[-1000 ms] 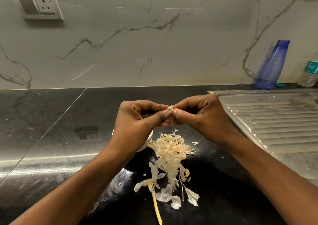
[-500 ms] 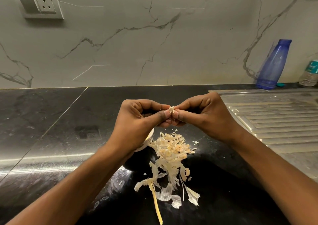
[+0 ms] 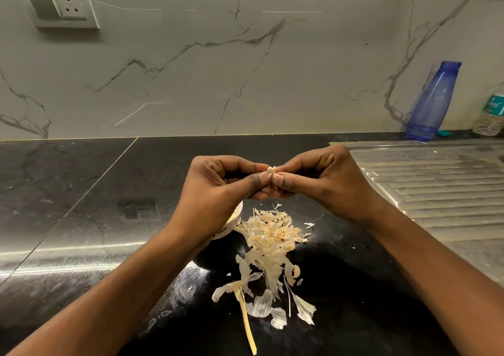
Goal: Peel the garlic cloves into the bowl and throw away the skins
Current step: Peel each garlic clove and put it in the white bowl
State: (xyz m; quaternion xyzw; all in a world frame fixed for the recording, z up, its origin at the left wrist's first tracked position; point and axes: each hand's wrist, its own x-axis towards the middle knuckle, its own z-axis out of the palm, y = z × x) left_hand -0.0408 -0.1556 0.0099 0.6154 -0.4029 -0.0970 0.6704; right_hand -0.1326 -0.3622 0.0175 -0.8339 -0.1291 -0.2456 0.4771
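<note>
A small pale garlic clove (image 3: 271,171) is pinched between the fingertips of both hands above the black counter. My left hand (image 3: 218,189) grips it from the left, my right hand (image 3: 324,181) from the right, thumbs meeting at the clove. Below them lies a heap of dry garlic skins (image 3: 270,235), with more flakes and a long stalk strip (image 3: 246,320) trailing toward me. A small white bowl (image 3: 234,223) stands under my left wrist, mostly hidden; only part of its rim and side shows.
The black counter (image 3: 81,219) meets a marble wall at the back. A steel sink drainboard (image 3: 441,192) lies to the right. A blue bottle (image 3: 433,102) and a clear water bottle (image 3: 491,113) stand at the back right. A wall socket (image 3: 58,5) is at upper left.
Both hands stay at the same spot with the clove pinched between them; the fingertips have shifted only slightly on it. The skin heap and bowl are unmoved.
</note>
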